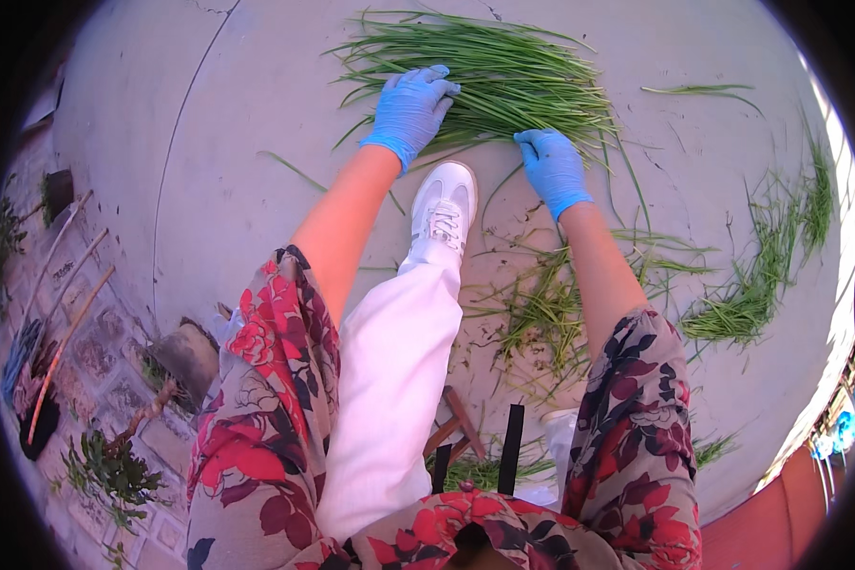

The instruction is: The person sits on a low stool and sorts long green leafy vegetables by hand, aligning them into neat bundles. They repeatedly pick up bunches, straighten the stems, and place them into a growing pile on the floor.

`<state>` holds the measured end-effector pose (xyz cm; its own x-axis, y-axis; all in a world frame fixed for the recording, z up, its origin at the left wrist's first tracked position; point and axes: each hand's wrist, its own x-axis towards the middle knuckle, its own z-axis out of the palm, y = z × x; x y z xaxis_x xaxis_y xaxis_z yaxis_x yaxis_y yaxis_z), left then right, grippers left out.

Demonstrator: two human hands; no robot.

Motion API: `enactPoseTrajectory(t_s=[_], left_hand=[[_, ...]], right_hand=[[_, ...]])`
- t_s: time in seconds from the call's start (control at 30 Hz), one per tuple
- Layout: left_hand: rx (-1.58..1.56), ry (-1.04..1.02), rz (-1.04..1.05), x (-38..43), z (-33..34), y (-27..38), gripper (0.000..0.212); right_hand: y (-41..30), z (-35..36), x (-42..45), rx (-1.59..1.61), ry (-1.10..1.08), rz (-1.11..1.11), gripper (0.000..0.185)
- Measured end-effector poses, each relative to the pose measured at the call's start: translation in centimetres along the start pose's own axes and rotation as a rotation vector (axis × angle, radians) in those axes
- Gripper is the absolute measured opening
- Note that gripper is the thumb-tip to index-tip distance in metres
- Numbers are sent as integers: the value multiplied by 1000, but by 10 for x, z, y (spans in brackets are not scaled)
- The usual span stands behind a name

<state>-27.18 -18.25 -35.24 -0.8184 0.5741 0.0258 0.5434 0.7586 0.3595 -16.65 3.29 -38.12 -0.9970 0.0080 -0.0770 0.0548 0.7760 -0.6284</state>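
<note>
A broad pile of long green leafy stalks, apparently garlic chives (499, 75), lies sideways on the concrete floor at the top of the view. My left hand (415, 107), in a blue disposable glove, rests palm down on the pile's near left part, fingers somewhat apart. At the near right edge, by the paler stalk ends, is my right hand (554, 167) in a matching glove. Its thumb and forefinger are drawn together; whether a stalk is between them is too small to tell. A few loose stalks hang out below the pile beside this hand.
Yellowish trimmings (548, 320) are scattered below my right forearm. A curved heap of green stalks (748, 285) lies at right, with a stray stalk (698, 90) above it. My white shoe (445, 203) stands just below the pile. Mops (64, 335) and potted plants (114, 470) are at left.
</note>
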Motion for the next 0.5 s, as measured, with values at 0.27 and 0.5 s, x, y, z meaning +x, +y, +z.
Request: enactPoseTrajectory(t_s=[0.27,0.5], left_hand=[[20,-19,-32,-39,18,-13,32],[70,-19,-20,-38,21,-11,39]], right_hand=[[-10,-1,34,-108,83,-78,11],[-46,32,52,-269,-66,-269,13]])
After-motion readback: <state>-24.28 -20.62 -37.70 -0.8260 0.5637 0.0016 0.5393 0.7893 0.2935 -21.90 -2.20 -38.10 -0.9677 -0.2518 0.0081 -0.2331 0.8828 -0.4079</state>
